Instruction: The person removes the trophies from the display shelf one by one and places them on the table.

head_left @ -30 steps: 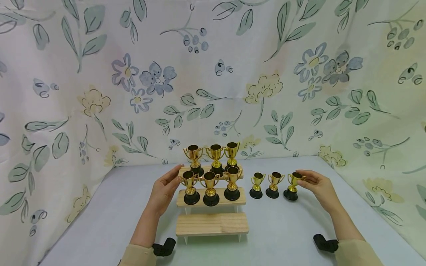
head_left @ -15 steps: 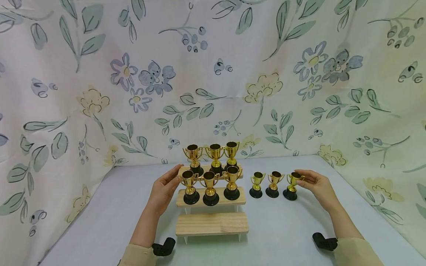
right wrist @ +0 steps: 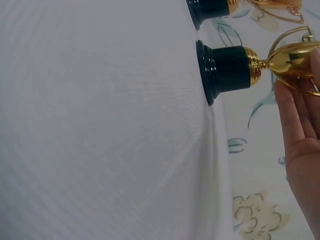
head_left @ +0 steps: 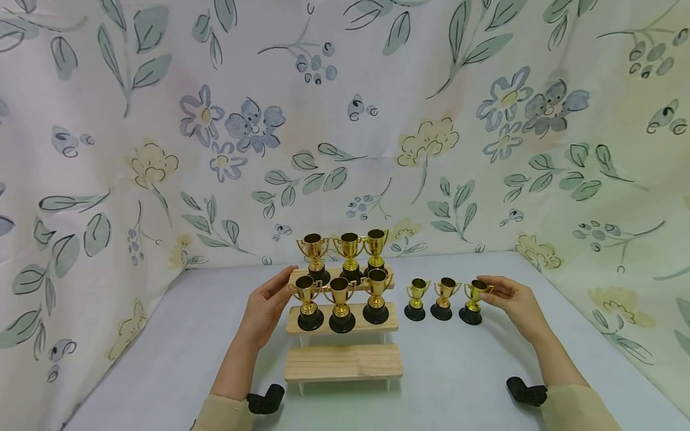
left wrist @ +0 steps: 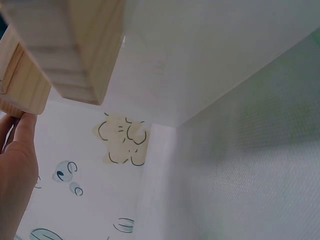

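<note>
My left hand (head_left: 266, 311) grips the left end of the top tier of a three-tier wooden display stand (head_left: 345, 363); in the left wrist view its fingers (left wrist: 24, 132) lie against the board's end. On the top tier stand three gold trophy cups with black bases, among them a left one (head_left: 314, 248). Three similar cups, including a middle one (head_left: 341, 296), occupy the tier below. To the right, my right hand (head_left: 514, 299) pinches the upper side of a small trophy cup (head_left: 472, 302) by its handle. That cup's base (right wrist: 227, 68) is upright at the white tabletop.
Two more small trophy cups, one at the left (head_left: 415, 299) and one beside it (head_left: 444, 298), stand in a row between the display stand and the held cup. A flower-patterned cloth (head_left: 345, 137) hangs behind and along both sides of the white table (head_left: 458, 377).
</note>
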Demonstrator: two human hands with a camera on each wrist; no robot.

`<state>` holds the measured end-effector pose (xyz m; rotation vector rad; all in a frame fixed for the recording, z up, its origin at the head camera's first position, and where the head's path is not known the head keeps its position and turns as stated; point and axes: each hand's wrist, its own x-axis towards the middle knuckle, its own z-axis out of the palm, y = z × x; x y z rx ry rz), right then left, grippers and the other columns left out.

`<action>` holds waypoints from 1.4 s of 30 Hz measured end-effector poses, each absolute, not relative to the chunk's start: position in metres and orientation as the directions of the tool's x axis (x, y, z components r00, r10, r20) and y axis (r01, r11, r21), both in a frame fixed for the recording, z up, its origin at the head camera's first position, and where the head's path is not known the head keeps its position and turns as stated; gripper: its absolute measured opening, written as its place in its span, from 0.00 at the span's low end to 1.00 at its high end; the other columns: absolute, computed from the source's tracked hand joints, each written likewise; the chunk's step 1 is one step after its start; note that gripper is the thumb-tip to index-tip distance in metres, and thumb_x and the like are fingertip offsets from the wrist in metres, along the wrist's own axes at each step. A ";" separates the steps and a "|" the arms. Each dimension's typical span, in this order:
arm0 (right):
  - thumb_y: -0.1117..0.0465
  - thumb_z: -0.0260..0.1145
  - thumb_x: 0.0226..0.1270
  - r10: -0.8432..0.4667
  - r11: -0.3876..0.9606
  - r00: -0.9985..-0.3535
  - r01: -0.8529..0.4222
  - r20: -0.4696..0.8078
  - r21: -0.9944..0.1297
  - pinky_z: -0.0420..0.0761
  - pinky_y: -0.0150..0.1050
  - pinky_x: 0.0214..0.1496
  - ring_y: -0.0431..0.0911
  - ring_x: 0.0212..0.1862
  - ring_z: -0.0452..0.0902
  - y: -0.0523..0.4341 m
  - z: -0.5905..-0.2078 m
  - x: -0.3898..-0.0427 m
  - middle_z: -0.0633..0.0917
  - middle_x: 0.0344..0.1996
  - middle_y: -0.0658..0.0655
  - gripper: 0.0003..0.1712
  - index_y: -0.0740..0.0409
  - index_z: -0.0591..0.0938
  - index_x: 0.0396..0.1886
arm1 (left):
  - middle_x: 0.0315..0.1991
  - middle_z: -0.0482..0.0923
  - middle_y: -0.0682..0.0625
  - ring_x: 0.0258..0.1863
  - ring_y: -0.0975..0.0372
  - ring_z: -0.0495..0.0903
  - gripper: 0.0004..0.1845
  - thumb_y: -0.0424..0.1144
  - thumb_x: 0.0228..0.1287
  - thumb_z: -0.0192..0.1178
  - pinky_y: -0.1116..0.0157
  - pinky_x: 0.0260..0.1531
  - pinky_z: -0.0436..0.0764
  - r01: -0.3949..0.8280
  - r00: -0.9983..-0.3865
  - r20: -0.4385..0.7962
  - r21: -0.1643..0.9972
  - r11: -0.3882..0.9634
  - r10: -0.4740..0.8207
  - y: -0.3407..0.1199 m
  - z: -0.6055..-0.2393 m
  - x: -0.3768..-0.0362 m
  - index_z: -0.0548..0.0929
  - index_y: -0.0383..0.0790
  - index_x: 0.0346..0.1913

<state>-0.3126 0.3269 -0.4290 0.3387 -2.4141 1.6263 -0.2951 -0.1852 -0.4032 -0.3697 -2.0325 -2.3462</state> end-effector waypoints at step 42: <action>0.61 0.69 0.65 -0.071 0.348 -0.952 -0.305 0.299 -0.887 0.82 0.19 0.45 0.23 0.46 0.80 0.327 -0.429 -0.312 0.82 0.45 0.25 0.27 0.61 0.77 0.63 | 0.77 0.58 0.45 0.63 0.80 0.71 0.32 0.37 0.73 0.55 0.83 0.62 0.71 0.166 -0.974 0.183 0.978 -0.128 0.134 -0.185 -0.403 -0.296 0.60 0.38 0.76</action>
